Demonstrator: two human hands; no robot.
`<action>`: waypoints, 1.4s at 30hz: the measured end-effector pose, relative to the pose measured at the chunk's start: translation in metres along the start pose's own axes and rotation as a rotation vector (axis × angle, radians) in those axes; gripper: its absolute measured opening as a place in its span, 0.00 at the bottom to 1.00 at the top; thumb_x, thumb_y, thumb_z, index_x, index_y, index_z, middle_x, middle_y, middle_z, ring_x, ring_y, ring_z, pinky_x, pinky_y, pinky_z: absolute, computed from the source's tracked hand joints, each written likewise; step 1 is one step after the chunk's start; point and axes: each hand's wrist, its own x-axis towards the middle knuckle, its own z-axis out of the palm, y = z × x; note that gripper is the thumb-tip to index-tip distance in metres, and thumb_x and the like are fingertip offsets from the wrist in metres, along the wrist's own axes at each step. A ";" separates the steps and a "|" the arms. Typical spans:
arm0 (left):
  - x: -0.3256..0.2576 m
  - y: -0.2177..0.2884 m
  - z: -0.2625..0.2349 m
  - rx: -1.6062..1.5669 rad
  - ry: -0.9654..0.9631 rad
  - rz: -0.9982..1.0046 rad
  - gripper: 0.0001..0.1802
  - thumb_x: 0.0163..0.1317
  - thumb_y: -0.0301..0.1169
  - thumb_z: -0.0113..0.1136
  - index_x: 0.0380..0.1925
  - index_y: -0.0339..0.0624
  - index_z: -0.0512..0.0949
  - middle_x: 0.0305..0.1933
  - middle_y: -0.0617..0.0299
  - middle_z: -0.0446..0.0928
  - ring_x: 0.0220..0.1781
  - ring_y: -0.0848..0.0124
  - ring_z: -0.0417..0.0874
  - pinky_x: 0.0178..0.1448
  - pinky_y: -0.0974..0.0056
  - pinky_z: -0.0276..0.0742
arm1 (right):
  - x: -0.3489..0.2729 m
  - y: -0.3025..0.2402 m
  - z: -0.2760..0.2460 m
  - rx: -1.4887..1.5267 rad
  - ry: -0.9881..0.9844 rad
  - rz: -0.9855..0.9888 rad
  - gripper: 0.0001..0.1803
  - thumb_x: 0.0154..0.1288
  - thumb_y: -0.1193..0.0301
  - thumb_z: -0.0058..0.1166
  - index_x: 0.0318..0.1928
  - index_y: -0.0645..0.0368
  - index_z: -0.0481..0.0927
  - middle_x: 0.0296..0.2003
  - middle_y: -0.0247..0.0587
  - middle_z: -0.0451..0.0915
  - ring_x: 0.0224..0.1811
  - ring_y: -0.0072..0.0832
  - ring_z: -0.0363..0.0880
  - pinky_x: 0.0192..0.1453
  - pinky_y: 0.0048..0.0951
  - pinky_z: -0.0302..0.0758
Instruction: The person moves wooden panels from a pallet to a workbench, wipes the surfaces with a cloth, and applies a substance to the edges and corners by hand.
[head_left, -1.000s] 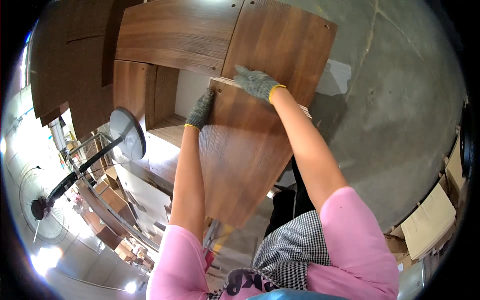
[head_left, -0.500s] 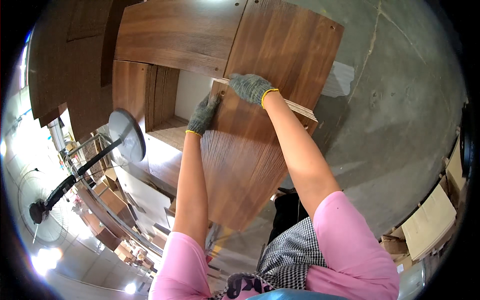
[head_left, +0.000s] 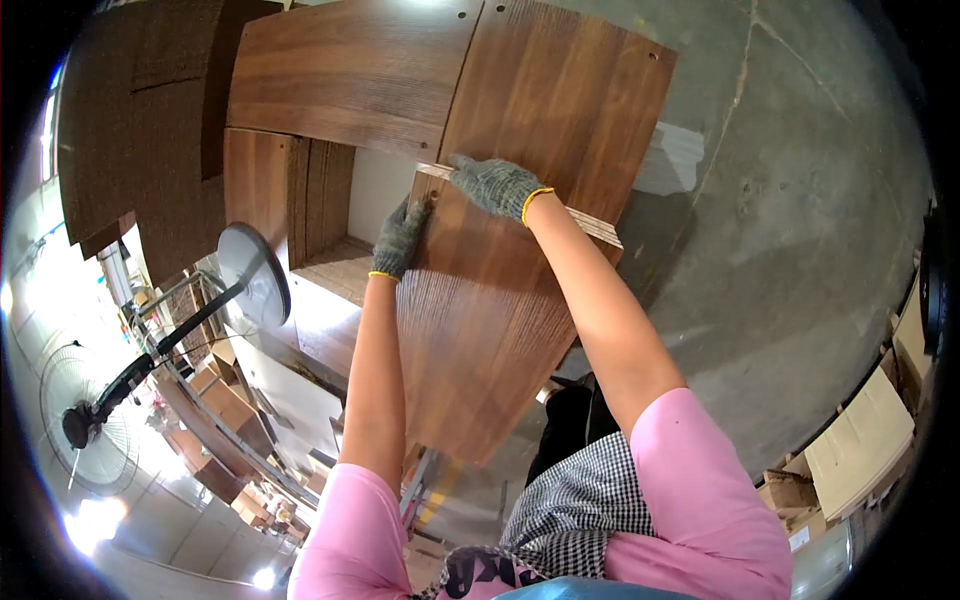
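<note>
Both my hands wear grey knit gloves with yellow cuffs and rest on a stack of brown wood-grain panels (head_left: 480, 330) nearest me. My left hand (head_left: 402, 238) grips the stack's left edge by its far corner, close to a small drilled hole. Across the far edge lies my right hand (head_left: 496, 188), its fingers bent over the layered board ends. Beyond that edge sits another wood-grain panel stack (head_left: 560, 95), with a third panel stack (head_left: 345, 75) to its left. The undersides of both hands are hidden.
Left of my left hand is a recess with a pale bottom (head_left: 378, 195) between brown boards. Tall brown board stacks (head_left: 150, 110) stand farther left. A round grey disc on a black arm (head_left: 252, 272) and a fan (head_left: 90, 415) are at left. Cardboard (head_left: 858, 445) lies right, beyond the concrete floor (head_left: 790, 240).
The view has shifted slightly, so panels and hands appear a little farther left. Both hands keep their places on the near stack's edges.
</note>
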 end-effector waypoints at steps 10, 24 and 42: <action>-0.002 0.019 -0.005 -0.181 0.005 -0.180 0.35 0.71 0.57 0.49 0.61 0.35 0.74 0.58 0.44 0.80 0.60 0.52 0.79 0.65 0.57 0.70 | 0.028 0.021 0.019 -0.062 -0.082 -0.038 0.29 0.77 0.54 0.31 0.66 0.58 0.69 0.61 0.57 0.75 0.63 0.53 0.74 0.67 0.50 0.70; 0.001 0.023 -0.008 -0.151 0.019 -0.231 0.27 0.73 0.49 0.50 0.57 0.37 0.76 0.57 0.41 0.78 0.56 0.45 0.79 0.61 0.54 0.72 | 0.029 0.023 0.017 -0.143 -0.013 -0.175 0.25 0.77 0.58 0.32 0.65 0.55 0.71 0.57 0.57 0.78 0.59 0.53 0.77 0.64 0.48 0.73; -0.620 -0.136 0.132 -0.293 0.652 -1.435 0.39 0.71 0.57 0.46 0.69 0.35 0.65 0.74 0.41 0.63 0.73 0.47 0.64 0.75 0.54 0.61 | 0.054 0.024 -0.008 -0.258 -0.198 0.154 0.30 0.81 0.54 0.25 0.75 0.56 0.61 0.76 0.44 0.58 0.76 0.37 0.59 0.80 0.35 0.53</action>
